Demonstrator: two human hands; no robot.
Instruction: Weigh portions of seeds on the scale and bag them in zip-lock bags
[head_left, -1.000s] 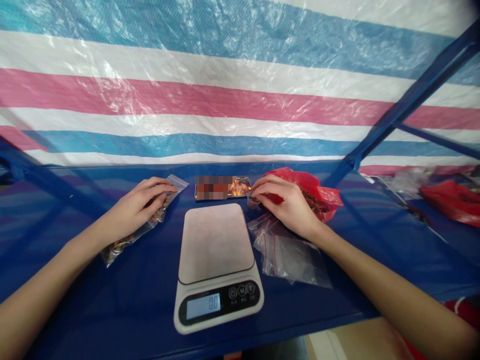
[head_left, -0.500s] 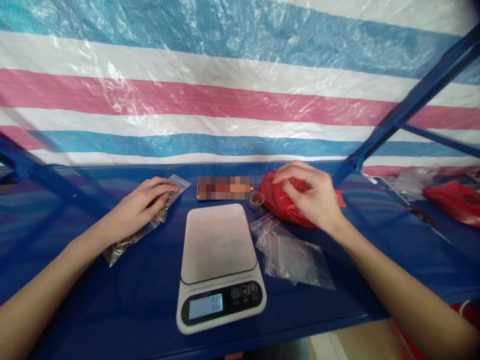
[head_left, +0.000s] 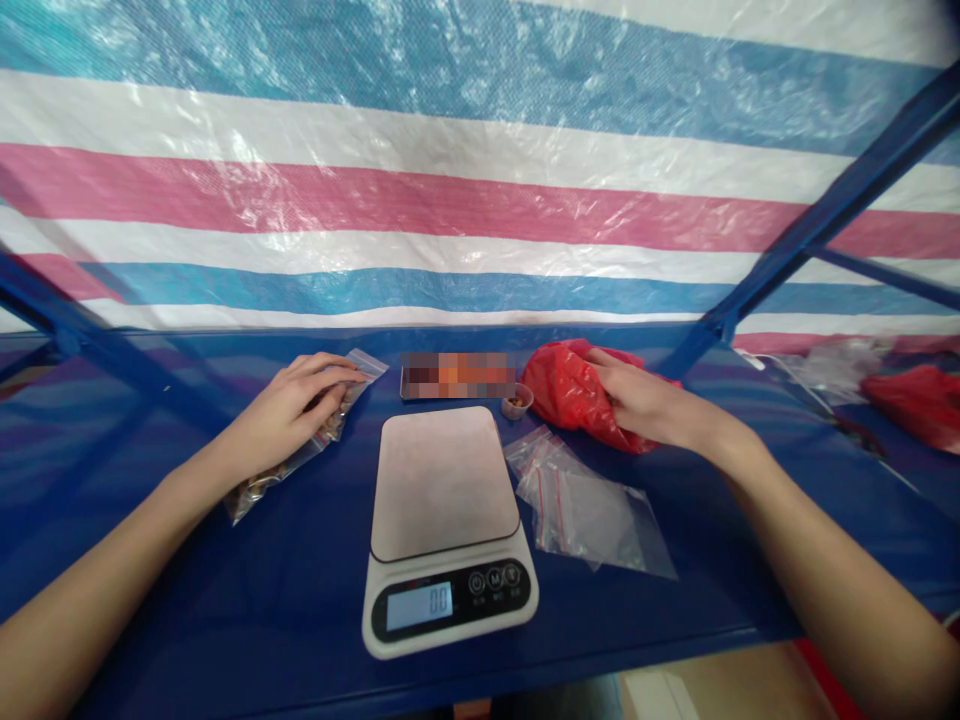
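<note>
My left hand [head_left: 304, 405] lies over small clear zip bags [head_left: 259, 482] with brownish bits inside. Its fingers are loosely bent and apart, resting on the bags rather than wrapped round them. My right hand [head_left: 651, 402] reaches into a crumpled red plastic bag [head_left: 566, 385], which hides its fingertips. Between the hands stands a white digital kitchen scale [head_left: 446, 485], its plate bare and its display [head_left: 420, 605] reading 0.0. A small clear cup [head_left: 517, 403] holding a few brown bits sits just left of the red bag.
Flat clear zip bags [head_left: 592, 510] lie right of the scale. A shallow tray-like object [head_left: 457, 378], blurred out, lies behind it. Blue metal braces [head_left: 795, 235] flank the blue table [head_left: 300, 610]. Another red bag [head_left: 915, 400] lies far right, before a striped sheet [head_left: 450, 200].
My right hand has gone from above the red bag down into it, and the bag has shifted shape around it. My left hand stays on the filled bags.
</note>
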